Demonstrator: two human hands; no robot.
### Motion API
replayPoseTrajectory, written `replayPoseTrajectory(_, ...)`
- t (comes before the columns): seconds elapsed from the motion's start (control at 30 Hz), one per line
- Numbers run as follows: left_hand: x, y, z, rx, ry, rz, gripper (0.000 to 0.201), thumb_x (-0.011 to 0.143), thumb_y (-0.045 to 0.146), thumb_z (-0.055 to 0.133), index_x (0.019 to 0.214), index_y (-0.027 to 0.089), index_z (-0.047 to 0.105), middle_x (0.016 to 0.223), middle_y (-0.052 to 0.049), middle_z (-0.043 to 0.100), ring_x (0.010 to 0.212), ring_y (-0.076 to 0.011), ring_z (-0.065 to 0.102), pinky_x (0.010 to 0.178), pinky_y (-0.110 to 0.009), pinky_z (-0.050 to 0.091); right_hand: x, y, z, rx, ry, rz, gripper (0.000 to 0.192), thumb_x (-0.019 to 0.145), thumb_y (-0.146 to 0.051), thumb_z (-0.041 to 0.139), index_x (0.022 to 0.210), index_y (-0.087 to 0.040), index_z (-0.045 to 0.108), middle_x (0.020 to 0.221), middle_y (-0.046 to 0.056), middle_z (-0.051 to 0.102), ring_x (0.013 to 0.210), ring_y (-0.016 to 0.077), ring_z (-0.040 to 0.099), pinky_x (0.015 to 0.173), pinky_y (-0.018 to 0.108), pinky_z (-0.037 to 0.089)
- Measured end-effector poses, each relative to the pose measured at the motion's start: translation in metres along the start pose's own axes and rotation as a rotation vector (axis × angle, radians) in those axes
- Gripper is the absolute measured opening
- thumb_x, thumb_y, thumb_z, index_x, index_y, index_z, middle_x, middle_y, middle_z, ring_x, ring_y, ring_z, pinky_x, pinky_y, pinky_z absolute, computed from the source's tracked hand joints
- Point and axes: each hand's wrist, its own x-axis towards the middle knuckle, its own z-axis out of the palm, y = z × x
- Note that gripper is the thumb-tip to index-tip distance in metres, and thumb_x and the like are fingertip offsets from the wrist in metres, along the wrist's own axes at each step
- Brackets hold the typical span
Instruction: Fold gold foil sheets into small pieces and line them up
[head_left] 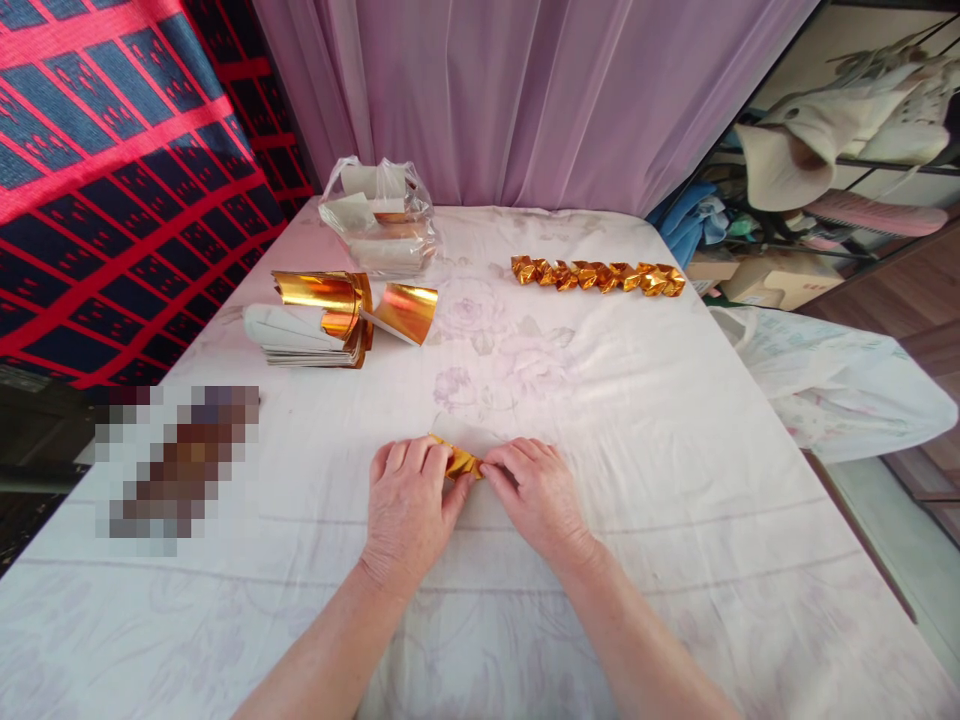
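Observation:
A small piece of gold foil paper (465,463) lies between my hands over the middle of the table, partly folded, with a pale edge showing behind it. My left hand (409,500) grips its left side, thumb against the near edge. At the right end, my right hand (536,495) pinches it between thumb and forefinger. Both hands' fingers cover part of the paper. Farther back on the right sits a row of folded gold foil pieces (598,276). To the back left is a stack of gold foil sheets (315,320), some curling, with one loose curled sheet (409,312) beside it.
A clear plastic bag (381,215) of more sheets stands at the back left. The table wears a pale floral cloth (645,420). A purple curtain (480,100) hangs behind it. Shelves with a cap (802,140) are at right; a blurred-out patch (184,465) lies left.

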Motion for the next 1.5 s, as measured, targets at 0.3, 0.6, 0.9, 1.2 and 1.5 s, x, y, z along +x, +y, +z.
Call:
replayPoseTrajectory(0.3,-0.0004,0.0003,0.0011,0.020,0.023,-0.001,0.024,0.085,0.040,0.069,0.097,0.019,0.064,0.102,-0.010,0.068,0.095,-0.0286,0.058,0.088,-0.045,0.042,0.0002,0.0001,0.0009,-0.005,-0.004,0.017,0.017,0.095,-0.026,0.057,0.081,-0.024,0.066,0.078,0.001,0.068,0.077,0.0179,0.061,0.071,0.032,0.035)
replayPoseTrajectory(0.6,-0.0002,0.0026,0.0012,0.010,0.022,-0.023,0.019,0.086,0.036,0.066,0.096,0.020,0.064,0.100,-0.010,0.068,0.095,-0.0290,0.059,0.089,-0.046,0.041,0.0008,0.0002,0.0013,-0.035,-0.017,0.013,0.017,0.096,-0.027,0.056,0.082,-0.024,0.066,0.079,0.001,0.068,0.077,0.0177,0.061,0.070,0.032,0.035)
replayPoseTrajectory(0.9,0.0004,0.0041,0.0003,0.023,0.008,-0.030,0.021,0.087,0.038,0.065,0.096,0.019,0.063,0.097,-0.009,0.067,0.094,-0.0289,0.057,0.089,-0.046,0.041,-0.0009,0.0029,-0.0027,0.024,-0.050,-0.019,0.012,0.095,-0.027,0.057,0.088,-0.023,0.066,0.083,0.002,0.068,0.080,0.0187,0.061,0.073,0.032,0.038)
replayPoseTrajectory(1.2,0.0001,0.0036,0.0015,0.014,0.010,-0.030,0.020,0.087,0.037,0.065,0.096,0.019,0.062,0.097,-0.009,0.067,0.094,-0.0285,0.057,0.088,-0.046,0.041,-0.0004,0.0053,-0.0026,0.055,-0.060,0.005,0.016,0.096,-0.025,0.054,0.086,-0.024,0.067,0.083,0.002,0.069,0.080,0.0184,0.061,0.074,0.032,0.039)
replayPoseTrajectory(1.5,-0.0002,0.0046,0.0015,0.024,0.006,-0.030,0.020,0.086,0.035,0.066,0.097,0.018,0.062,0.099,-0.010,0.066,0.095,-0.0289,0.056,0.089,-0.046,0.041,-0.0003,0.0037,-0.0013,0.018,-0.046,0.005,0.019,0.098,-0.026,0.054,0.085,-0.024,0.067,0.080,0.002,0.068,0.078,0.0190,0.060,0.072,0.032,0.036)
